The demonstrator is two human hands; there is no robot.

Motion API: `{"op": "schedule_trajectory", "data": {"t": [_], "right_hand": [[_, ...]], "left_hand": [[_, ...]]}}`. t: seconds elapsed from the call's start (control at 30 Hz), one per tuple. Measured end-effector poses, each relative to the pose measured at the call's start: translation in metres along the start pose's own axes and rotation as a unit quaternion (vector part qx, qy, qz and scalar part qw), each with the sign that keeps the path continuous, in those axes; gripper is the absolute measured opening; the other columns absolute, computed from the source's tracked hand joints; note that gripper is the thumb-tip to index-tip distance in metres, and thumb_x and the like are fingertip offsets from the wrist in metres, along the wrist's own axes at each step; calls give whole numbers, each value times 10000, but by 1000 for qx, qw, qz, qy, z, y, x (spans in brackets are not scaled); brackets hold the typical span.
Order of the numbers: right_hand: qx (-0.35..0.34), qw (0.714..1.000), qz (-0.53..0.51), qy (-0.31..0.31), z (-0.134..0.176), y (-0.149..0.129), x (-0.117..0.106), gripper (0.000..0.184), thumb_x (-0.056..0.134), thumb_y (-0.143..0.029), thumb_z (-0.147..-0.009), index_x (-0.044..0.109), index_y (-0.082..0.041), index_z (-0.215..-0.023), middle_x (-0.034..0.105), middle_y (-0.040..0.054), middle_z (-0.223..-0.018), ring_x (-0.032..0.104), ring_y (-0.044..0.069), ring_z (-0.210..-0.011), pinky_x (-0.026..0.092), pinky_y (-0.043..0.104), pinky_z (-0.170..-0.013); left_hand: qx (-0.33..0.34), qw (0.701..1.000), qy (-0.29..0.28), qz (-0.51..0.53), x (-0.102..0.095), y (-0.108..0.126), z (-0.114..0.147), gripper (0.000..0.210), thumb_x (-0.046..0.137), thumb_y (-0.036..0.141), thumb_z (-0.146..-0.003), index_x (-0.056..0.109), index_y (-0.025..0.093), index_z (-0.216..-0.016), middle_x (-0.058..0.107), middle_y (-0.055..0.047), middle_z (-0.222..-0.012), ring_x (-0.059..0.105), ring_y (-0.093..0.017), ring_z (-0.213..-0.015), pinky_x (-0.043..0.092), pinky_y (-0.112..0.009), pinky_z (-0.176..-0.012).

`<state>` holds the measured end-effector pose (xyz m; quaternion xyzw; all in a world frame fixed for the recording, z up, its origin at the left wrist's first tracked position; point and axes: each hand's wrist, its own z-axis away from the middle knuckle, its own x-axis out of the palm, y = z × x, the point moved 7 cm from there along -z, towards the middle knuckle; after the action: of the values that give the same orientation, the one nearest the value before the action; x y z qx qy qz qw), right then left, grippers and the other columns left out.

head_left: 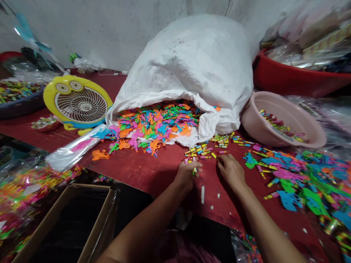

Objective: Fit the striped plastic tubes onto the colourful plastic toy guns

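My left hand (pixel 189 171) is closed around several small, shiny printed tubes in pink, yellow and green, held just above the red table. To its right, my right hand (pixel 231 171) rests low over the tabletop with its fingers curled together; what is under the fingertips is hidden. A yellow tube (pixel 214 155) lies right beside those fingertips. More of the same small tubes (pixel 201 149) lie loose just beyond both hands. Farther right are flat plastic shapes (pixel 290 175) in blue, green, pink and orange, some with tubes attached.
A large white sack (pixel 203 65) spills colourful plastic shapes (pixel 153 126) onto the red table (pixel 128 164). A yellow fan (pixel 82 104) stands left, near a clear plastic bag (pixel 74 148). A pink basin (pixel 252 113) holds tubes. A cardboard box (pixel 100 223) sits below the table's front edge.
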<state>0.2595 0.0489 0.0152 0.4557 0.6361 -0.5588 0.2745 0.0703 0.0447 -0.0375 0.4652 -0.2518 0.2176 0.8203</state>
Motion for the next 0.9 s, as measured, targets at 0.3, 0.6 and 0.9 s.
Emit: {"op": "schedule_trajectory", "data": {"t": [0.3, 0.6, 0.9], "right_hand": [[-39, 980, -182, -67, 41, -55, 23, 236, 490, -328, -895, 670, -185, -945, 676, 45, -845, 619, 169, -742, 477, 260, -675], [-75, 996, -38, -18, 2, -41, 15, 187, 534, -201, -847, 680, -185, -964, 588, 89, -910, 552, 231, -863, 426, 324, -751], [-62, 986, -141, -58, 20, -58, 38, 120, 523, -257, -850, 602, -183, -799, 593, 10, -705, 547, 151, -623, 414, 247, -590]], "left_hand": [[80, 997, 4, -21, 12, 2, 2, 393, 856, 298, -543, 604, 146, -804, 624, -19, -685, 540, -110, -555, 352, -217, -487], [28, 999, 35, 15, -13, 19, 0, 373, 856, 227, -516, 625, 105, -782, 668, -72, -720, 626, -149, -612, 459, -239, -549], [40, 999, 12, 16, -14, 18, 4, 376, 852, 278, -559, 654, 99, -824, 638, -37, -668, 563, -112, -554, 416, -229, -520]]}}
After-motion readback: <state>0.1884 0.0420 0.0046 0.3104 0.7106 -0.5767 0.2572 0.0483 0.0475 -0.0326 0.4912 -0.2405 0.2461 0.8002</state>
